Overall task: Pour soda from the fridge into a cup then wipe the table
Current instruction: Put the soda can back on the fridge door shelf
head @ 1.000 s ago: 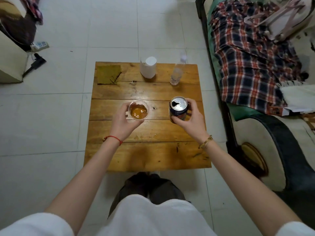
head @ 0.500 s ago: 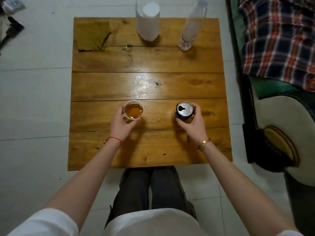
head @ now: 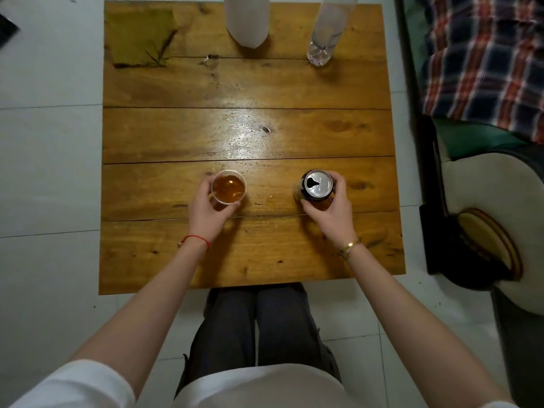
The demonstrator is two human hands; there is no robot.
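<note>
A clear plastic cup (head: 228, 186) holding amber soda stands upright on the wooden table (head: 250, 254), left of centre. My left hand (head: 206, 212) wraps its near side. An opened soda can (head: 317, 184) stands upright to the right, its silver top facing up. My right hand (head: 331, 212) grips the can from the near side and right. A green-brown cloth (head: 139, 36) lies flat at the table's far left corner. Small wet droplets glisten on the middle plank (head: 244, 134).
A white paper roll (head: 246, 20) and a clear plastic bottle (head: 326, 30) stand at the table's far edge. A sofa with a plaid blanket (head: 482, 63) runs along the right. My knees (head: 265, 325) sit under the near edge. White tiled floor lies to the left.
The can and cup came down from slightly raised to resting on the table, and both hands kept their hold. The view tilted down and moved closer to the table.
</note>
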